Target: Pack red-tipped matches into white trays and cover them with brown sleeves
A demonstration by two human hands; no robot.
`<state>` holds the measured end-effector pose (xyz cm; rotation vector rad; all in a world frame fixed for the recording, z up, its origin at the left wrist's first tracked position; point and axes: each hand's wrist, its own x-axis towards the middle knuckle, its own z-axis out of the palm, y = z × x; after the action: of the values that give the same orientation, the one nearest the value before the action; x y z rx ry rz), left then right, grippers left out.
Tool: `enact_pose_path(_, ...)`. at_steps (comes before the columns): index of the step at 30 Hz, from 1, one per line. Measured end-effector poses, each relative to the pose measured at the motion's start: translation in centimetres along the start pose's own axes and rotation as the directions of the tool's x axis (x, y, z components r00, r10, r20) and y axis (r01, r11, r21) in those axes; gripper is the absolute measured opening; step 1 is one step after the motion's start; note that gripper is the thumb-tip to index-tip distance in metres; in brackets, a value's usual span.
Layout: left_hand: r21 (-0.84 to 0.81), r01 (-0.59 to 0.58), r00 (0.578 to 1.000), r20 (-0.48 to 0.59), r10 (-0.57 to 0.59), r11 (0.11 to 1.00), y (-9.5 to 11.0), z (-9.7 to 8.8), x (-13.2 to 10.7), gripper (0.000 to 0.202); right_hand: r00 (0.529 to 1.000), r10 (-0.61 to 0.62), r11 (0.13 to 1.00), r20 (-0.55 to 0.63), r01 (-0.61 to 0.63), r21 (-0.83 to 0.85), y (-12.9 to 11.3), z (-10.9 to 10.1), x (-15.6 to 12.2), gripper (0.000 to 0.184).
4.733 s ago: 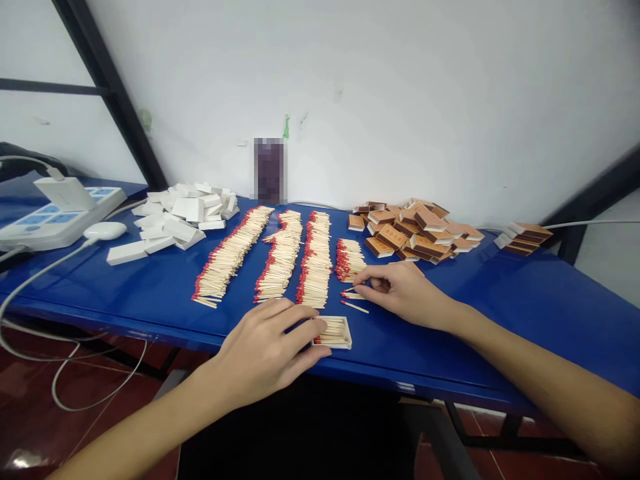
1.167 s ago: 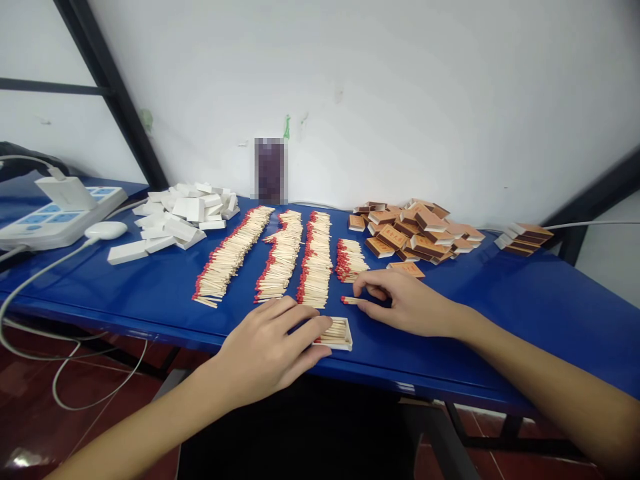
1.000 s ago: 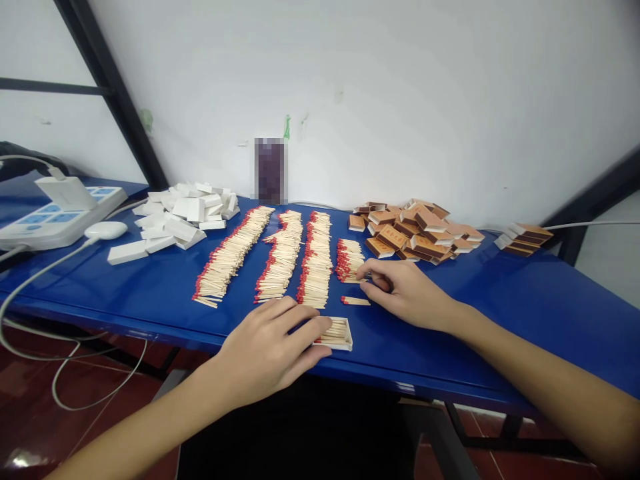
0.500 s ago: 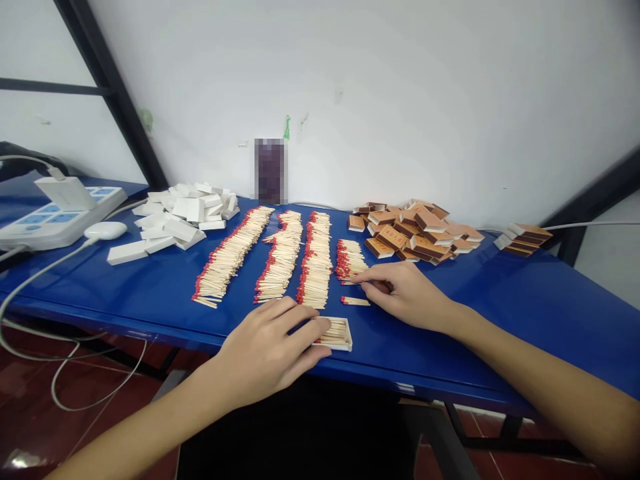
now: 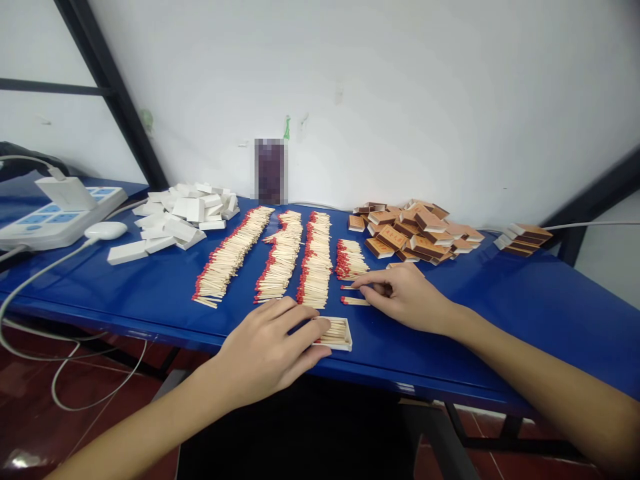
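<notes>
At the table's front edge my left hand [image 5: 280, 340] is closed on a white matchbox tray [image 5: 349, 335], thumb on its near side and fingers over its left part. Wooden matches [image 5: 337, 331] lie lengthwise inside it. Beyond the tray, my right hand [image 5: 400, 297] pinches down on the plain ends of a match or two [image 5: 347, 287], red heads pointing left. A few loose matches [image 5: 353, 301] lie just nearer me. Directly behind the fingertips is a short row of matches [image 5: 351, 257]. Three longer rows, including the closest one [image 5: 316, 267], stretch away to its left.
White inner trays [image 5: 187, 210] are heaped at the back left, beside a power strip [image 5: 65, 213] and a white cable plug [image 5: 106, 231]. Printed matchbox sleeves [image 5: 420, 230] form a pile at the back right. Several boxes [image 5: 524, 239] are stacked farther right.
My right hand has drawn a match or two away from the short row, slightly toward me. The left hand and the tray have stayed in place.
</notes>
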<state>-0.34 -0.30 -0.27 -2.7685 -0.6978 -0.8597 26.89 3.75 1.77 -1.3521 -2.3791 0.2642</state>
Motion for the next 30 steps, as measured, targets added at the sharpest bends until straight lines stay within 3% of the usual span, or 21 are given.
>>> enact_pose_path(30,-0.020,-0.002,1.000,0.009,0.002,1.000,0.01,-0.02,0.00,0.019,1.000,-0.003,0.999,-0.014,0.002,-0.038,-0.01,0.05,0.06,0.034)
